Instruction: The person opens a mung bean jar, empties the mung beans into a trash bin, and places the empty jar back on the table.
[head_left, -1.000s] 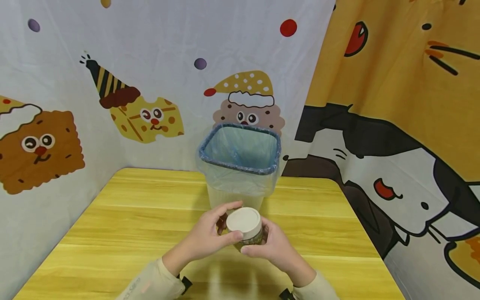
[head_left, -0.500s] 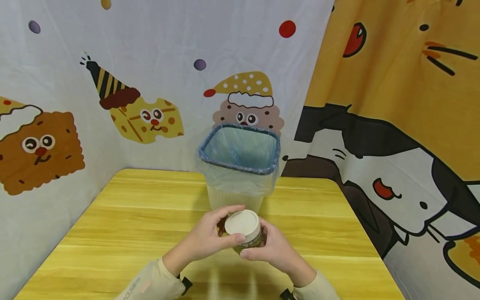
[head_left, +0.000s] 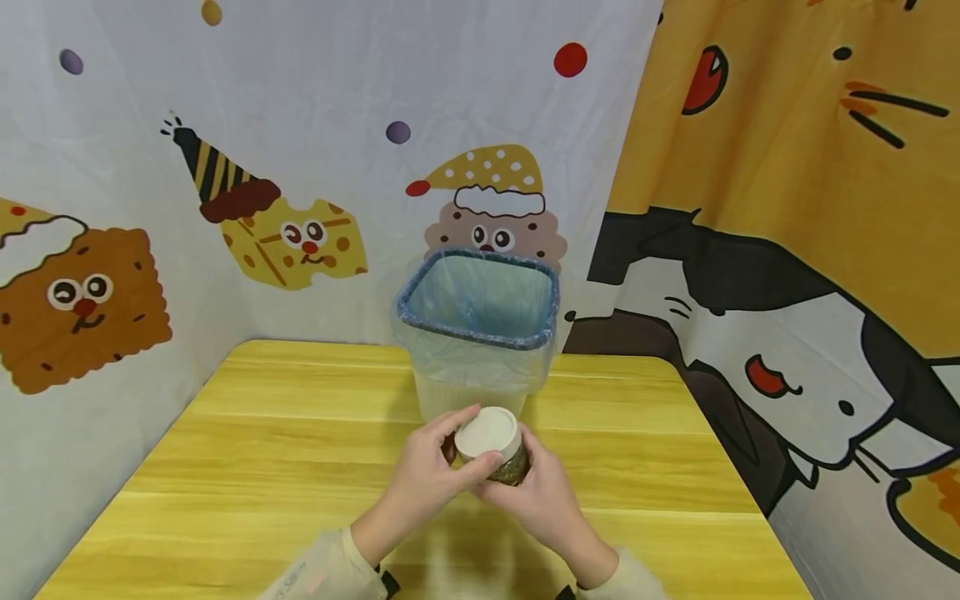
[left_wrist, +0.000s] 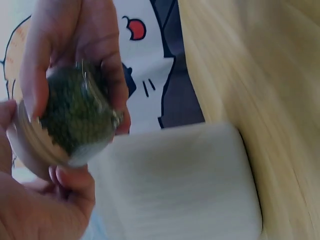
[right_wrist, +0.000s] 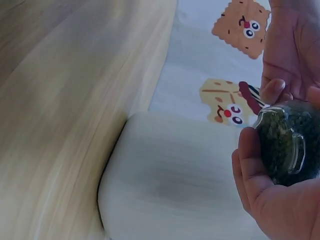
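Observation:
A small clear jar with a pale lid is held up in front of the bin, over the table. Dark green grainy contents fill the jar in the left wrist view. My left hand grips the lid from the left, thumb across its near side. From the right, my right hand is curled round the jar's glass body. The right wrist view shows the right hand's fingers wrapped under the glass, with the left hand beyond.
A pale bin with a translucent bluish liner folded over its rim stands at the back middle of the yellow wooden table. Cartoon-printed curtains hang behind and to the right.
Both hands have raised the jar slightly and drawn closer together. The left thumb now reaches further across the lid, and the right hand has turned around the glass.

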